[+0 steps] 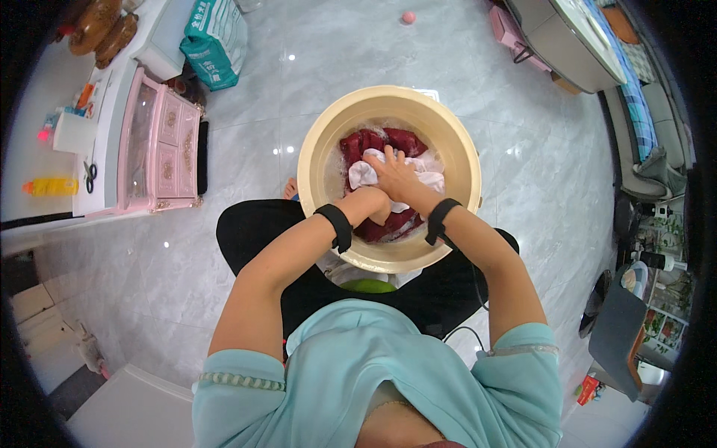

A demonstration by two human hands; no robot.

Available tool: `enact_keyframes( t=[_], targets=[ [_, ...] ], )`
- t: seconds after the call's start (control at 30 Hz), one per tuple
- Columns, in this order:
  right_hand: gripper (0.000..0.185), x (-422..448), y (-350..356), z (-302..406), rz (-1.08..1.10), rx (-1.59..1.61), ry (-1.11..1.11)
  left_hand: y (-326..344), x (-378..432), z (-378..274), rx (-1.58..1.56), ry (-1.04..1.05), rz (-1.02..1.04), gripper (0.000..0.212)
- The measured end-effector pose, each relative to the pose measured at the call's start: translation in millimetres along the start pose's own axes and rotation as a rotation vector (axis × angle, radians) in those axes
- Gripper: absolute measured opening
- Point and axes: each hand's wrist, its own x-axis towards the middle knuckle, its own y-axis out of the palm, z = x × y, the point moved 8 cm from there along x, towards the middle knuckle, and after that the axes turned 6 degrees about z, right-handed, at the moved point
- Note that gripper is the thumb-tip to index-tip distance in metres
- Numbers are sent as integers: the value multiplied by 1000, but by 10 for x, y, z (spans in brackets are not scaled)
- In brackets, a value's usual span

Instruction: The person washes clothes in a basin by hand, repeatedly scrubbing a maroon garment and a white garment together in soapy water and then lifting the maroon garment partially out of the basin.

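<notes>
A large cream plastic basin [386,263] stands before me, holding sudsy water. In it lies dark red wet cloth [406,141] with a white cloth [428,180] on top. My right hand [395,173] presses on the white cloth with its fingers spread, some of them sunk in the folds. My left hand [372,203] is bent down at the wrist beside it, against the cloths on the near left; its fingers are mostly hidden, so its grip does not show. Black bands circle both wrists.
Left are a pink ornate cabinet [173,145], scissors [90,176] on a white surface, a yellow bottle [53,186] and a teal bag [213,47]. A pink ball [409,17] lies on the tiled floor [269,101]. A grey sofa [664,120] and a table [577,45] are at right.
</notes>
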Motion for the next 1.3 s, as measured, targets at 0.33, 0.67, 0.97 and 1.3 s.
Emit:
enact_keyframes(
  t=[0.33, 0.67, 0.97, 1.3],
  targets=[
    [49, 743, 101, -341, 132, 241, 99, -199, -190, -46, -31, 123, -15, 40],
    [50, -271, -486, -1032, 57, 463, 316, -394, -730, 917, -1070, 40, -416, 37],
    [75, 381, 589, -1473, -3, 996, 692, -795, -184, 1408, -841, -424, -1058, 74],
    [57, -167, -462, -625, -190, 1375, 270, -700, -594, 998, -1602, 344, -1032, 63]
  ],
)
